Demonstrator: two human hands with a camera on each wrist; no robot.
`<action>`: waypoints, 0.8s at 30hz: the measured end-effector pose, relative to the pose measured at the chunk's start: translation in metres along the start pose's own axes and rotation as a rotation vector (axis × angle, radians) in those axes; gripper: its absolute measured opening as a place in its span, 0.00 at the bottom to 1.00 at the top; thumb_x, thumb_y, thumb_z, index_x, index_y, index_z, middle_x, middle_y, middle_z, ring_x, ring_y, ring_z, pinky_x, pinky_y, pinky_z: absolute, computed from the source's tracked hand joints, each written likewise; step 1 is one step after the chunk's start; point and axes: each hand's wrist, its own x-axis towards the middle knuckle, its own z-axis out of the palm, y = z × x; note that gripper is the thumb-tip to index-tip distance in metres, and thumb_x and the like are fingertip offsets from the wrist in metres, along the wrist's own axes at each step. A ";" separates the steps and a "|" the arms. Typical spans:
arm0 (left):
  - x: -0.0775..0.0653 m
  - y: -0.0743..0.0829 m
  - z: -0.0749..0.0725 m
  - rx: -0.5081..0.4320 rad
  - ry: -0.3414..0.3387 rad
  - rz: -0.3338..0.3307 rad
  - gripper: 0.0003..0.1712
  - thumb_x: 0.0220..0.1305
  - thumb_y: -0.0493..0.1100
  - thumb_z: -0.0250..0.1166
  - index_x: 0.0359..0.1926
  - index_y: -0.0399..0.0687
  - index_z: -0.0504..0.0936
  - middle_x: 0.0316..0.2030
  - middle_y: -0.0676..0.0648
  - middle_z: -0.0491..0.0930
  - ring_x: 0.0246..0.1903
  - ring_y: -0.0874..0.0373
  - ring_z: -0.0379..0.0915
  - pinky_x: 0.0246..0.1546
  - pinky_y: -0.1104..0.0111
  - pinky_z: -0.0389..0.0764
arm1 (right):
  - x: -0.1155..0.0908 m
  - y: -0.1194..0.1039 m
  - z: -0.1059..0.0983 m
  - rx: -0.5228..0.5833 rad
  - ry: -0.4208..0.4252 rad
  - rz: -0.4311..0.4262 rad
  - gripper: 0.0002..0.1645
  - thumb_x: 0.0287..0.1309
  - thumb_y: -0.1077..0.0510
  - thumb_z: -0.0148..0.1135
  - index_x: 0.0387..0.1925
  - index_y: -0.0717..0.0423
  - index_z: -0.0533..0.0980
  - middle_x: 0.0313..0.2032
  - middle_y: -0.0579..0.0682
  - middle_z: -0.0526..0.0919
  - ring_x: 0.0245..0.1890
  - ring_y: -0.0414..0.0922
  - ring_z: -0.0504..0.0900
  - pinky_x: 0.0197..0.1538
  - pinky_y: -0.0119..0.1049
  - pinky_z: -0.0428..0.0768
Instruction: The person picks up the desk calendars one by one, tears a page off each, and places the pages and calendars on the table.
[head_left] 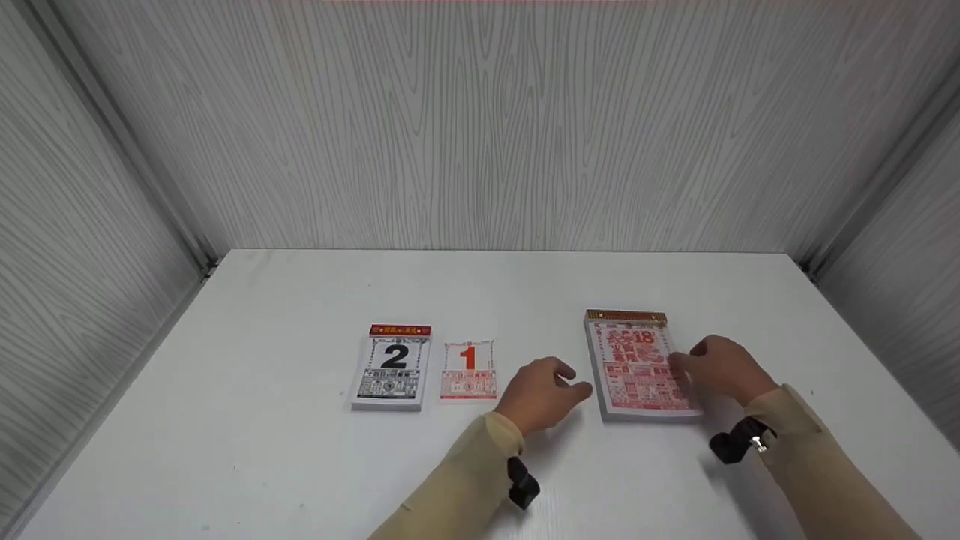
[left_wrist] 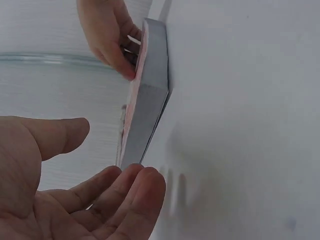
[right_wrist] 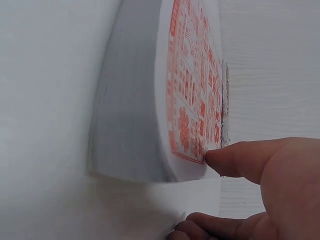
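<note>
1 thick, red-printed white paper calendar pad [head_left: 637, 375] lies flat on the white counter [head_left: 247, 465], likely so its pages stay level. The right hand [head_left: 724, 369] touches the top sheet [right_wrist: 192, 100] near its edge with the thumb [right_wrist: 235, 157], perhaps steadying it; the left hand [head_left: 541, 394], loosely curved alongside, holds nothing.

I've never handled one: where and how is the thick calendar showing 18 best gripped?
I'd likely grip the thick calendar by its long sides, left hand from the left, right hand from the right: it lies face up, its deep page block giving fingers tall edges.
</note>
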 end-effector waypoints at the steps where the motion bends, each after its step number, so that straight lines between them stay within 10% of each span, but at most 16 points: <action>1: 0.001 0.000 0.004 0.001 -0.005 -0.010 0.24 0.68 0.56 0.67 0.56 0.46 0.83 0.46 0.51 0.84 0.44 0.56 0.80 0.51 0.57 0.81 | 0.000 0.000 0.000 0.028 -0.011 0.010 0.41 0.72 0.42 0.56 0.57 0.81 0.70 0.48 0.71 0.80 0.45 0.59 0.80 0.46 0.52 0.80; 24: 0.005 0.006 0.036 0.082 0.073 0.042 0.18 0.60 0.44 0.74 0.50 0.41 0.87 0.35 0.53 0.84 0.38 0.59 0.78 0.47 0.61 0.80 | 0.002 -0.012 0.007 0.127 -0.077 0.063 0.46 0.66 0.39 0.66 0.57 0.82 0.70 0.46 0.68 0.82 0.42 0.54 0.84 0.51 0.52 0.81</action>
